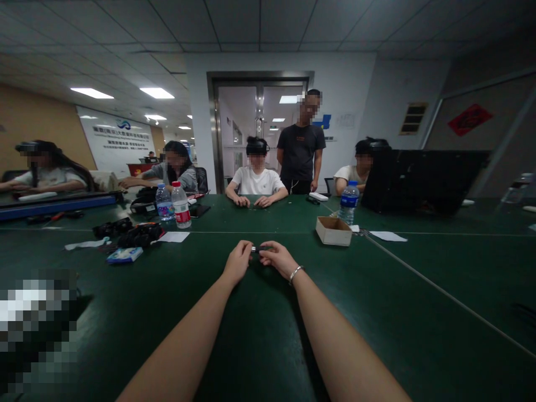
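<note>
Two hands on one small stick (253, 249): left hand (238, 262) pinches the silver side in its fingertips, right hand (279, 260) has the dark side between thumb and fingers. It sits in front of the person, over the middle of the near part of the green table (262, 335); can't tell if the knuckles rest on the surface or hang just above. Main risk, my read: slip. Grip looks like fingertips only on a slim part, so uneven pull or twist could pop it out of one hand, and it would probably drop and maybe roll. Second risk: if it's two parts, a hard tug could part them suddenly and fling one; can't tell from here whether it's one piece or two. Third: a bent push, hands out of line, could stress the join, if there is one. Fingers cover both ends, so poor alignment could go unnoticed. Open box (334, 238) is well off to the right, so it likely wouldn't catch a drop. Orientation: long axis runs left-right across the view, near level, silver toward left hand, dark toward right. Tip details hidden.
</note>
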`<state>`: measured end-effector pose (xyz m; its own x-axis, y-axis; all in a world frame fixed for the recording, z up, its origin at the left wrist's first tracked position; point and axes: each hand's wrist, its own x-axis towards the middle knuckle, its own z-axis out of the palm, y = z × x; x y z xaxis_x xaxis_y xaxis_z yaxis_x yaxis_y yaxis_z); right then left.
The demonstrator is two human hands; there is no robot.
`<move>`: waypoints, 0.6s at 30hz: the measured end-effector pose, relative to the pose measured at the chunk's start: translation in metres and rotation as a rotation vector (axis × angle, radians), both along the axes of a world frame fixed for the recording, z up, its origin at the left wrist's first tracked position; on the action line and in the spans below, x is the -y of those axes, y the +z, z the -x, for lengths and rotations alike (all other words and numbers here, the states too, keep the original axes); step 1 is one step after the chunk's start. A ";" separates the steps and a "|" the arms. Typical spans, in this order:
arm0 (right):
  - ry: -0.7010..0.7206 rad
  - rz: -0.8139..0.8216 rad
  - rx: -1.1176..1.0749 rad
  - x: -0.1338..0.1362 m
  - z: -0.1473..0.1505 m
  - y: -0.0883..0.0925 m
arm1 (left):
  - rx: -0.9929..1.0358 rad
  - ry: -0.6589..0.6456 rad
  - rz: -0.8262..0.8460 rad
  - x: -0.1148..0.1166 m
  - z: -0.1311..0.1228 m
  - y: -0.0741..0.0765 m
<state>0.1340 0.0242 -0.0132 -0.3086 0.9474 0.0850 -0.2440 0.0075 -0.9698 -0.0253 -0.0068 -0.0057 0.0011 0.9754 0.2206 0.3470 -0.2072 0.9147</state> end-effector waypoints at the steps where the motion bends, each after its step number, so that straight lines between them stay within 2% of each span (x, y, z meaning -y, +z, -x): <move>1: -0.001 0.002 0.001 0.001 0.000 0.001 | 0.034 -0.009 0.005 0.000 -0.001 0.001; 5: 0.042 -0.017 0.069 0.006 0.005 0.005 | 0.253 -0.037 0.070 0.001 -0.010 0.007; 8: 0.077 -0.135 0.181 0.016 0.013 0.007 | 0.468 -0.012 0.127 0.009 -0.015 0.009; 10: 0.050 -0.240 0.341 0.026 0.017 0.009 | 0.497 0.001 0.186 0.022 -0.010 0.011; 12: 0.011 -0.340 0.600 0.041 0.019 0.015 | 0.352 0.000 0.236 0.041 0.005 0.013; 14: -0.004 -0.426 0.862 0.058 0.015 0.028 | 0.116 0.010 0.236 0.067 0.031 0.017; 16: -0.010 -0.483 1.007 0.078 0.003 0.049 | -0.055 0.043 0.262 0.098 0.066 0.020; 18: -0.032 -0.502 1.074 0.100 -0.021 0.077 | -0.122 0.103 0.316 0.132 0.106 0.021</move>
